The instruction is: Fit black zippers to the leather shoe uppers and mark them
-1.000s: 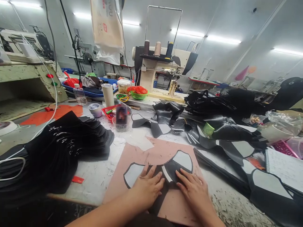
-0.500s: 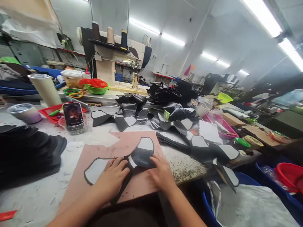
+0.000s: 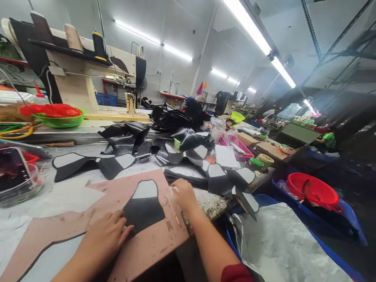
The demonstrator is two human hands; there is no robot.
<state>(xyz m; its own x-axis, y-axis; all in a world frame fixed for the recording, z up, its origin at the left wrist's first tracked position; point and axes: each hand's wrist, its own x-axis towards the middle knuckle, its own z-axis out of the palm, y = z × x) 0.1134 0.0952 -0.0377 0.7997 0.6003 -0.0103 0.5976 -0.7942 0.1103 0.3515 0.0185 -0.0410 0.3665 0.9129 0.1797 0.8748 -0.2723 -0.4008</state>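
A black leather-like piece (image 3: 143, 211) with pale grey panels lies on a pink board (image 3: 147, 256) at the table's front edge. My left hand (image 3: 104, 235) rests on the middle of this piece, fingers laid out over it and partly covering it. At the board's right edge, my right hand (image 3: 185, 196) is closed, its fingertips bent in a pinch. Something small and whitish shows at those fingertips, too indistinct to name. Beyond the board lies a similar black piece (image 3: 84, 169) with pale end panels. More matching pieces (image 3: 219, 180) sit to the right, partly overhanging the table.
A sewing machine (image 3: 76, 84) with thread cones stands behind. A pile of black pieces (image 3: 176, 117) lies at the middle back. At left are a phone (image 3: 11, 170) in a clear tub and a green bowl (image 3: 61, 119). Right of the table is a red basin (image 3: 313, 190).
My view has swung right. My right hand has left the black piece for the board's right edge and closed. My left hand stays on the piece.
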